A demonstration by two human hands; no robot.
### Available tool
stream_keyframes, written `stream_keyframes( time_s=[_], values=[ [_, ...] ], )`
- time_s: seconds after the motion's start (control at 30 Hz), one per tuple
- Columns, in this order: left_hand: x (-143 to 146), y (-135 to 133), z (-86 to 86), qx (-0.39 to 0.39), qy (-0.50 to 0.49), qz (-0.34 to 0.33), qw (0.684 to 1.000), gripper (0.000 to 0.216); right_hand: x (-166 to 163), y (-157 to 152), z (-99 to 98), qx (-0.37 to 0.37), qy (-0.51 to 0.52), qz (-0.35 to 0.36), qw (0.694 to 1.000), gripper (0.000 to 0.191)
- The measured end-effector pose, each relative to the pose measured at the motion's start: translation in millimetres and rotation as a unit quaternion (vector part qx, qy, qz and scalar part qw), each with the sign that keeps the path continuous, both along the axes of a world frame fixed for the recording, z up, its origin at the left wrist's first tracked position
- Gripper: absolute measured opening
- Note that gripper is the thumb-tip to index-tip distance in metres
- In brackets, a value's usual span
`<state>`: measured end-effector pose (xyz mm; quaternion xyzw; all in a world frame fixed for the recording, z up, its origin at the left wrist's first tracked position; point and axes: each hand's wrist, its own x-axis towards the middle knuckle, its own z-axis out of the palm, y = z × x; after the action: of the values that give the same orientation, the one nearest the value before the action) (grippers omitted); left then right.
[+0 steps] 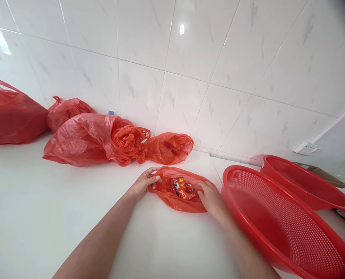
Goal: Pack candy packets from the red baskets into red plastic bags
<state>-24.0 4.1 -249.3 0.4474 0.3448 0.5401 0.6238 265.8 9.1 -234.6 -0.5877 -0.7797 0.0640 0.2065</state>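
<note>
A red plastic bag (172,204) lies on the white table with its mouth spread wide. Inside it are several small red and yellow snack packets (181,188). At the bag's left end my left hand (145,183) is closed on the rim, thumb inside the mouth. My right hand (211,197) reaches over the right end with bent fingers, gripping the bag's edge close beside the packets. Part of that rim is hidden under the right hand.
Filled red bags (79,141) line the tiled wall, with a crumpled red bag (170,148) just behind my hands. To the right stands a large red mesh basket (277,217); a second red basket (306,182) is behind it, near a wall socket (307,148).
</note>
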Motion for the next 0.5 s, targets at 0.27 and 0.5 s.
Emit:
stream_keyframes(
  time_s=[0.27, 0.5],
  values=[
    [2, 2, -1.6, -0.007, -0.009, -0.029, 1.000, 0.054, 16, 31, -30.7, 0.096, 0.055, 0.056, 0.992, 0.043],
    [4, 1, 6.1, -0.013, -0.060, 0.041, 0.997, 0.047, 25, 25, -25.1, 0.137, 0.111, 0.063, 0.982, 0.035]
  ],
)
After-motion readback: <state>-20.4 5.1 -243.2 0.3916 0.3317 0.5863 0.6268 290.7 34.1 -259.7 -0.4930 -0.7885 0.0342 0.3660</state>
